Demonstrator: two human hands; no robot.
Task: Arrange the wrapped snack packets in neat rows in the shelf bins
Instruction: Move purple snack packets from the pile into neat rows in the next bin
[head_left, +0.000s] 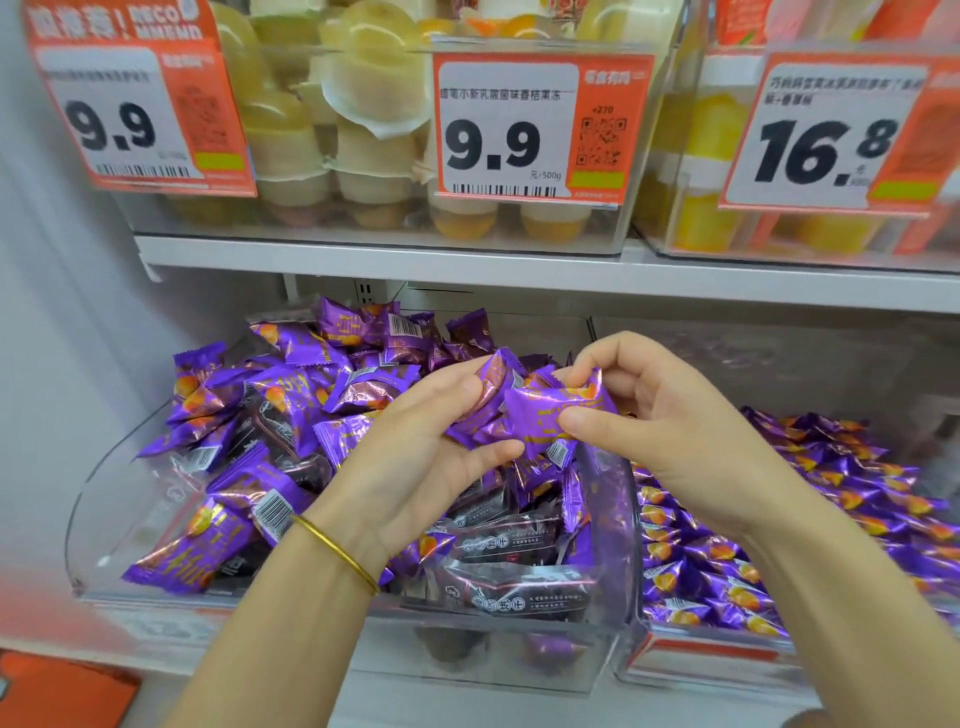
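Purple wrapped snack packets (291, 405) lie heaped in a clear plastic shelf bin (88, 499) on the lower shelf. Dark packets (498, 545) are mixed in near the bin's front. My left hand (426, 457), palm up, holds a few purple packets (483, 395) between thumb and fingers above the heap. My right hand (654, 410) pinches one purple packet (550, 410) next to the left hand's bundle. A second bin (665, 660) to the right holds purple packets (779, 530) lying in rows.
Above is a white shelf (467, 260) with clear bins of jelly cups (363, 145) and orange price tags (524, 124) reading 9.9 and 16.8. A grey wall (52, 364) closes off the left side. A clear divider wall (613, 499) separates the two lower bins.
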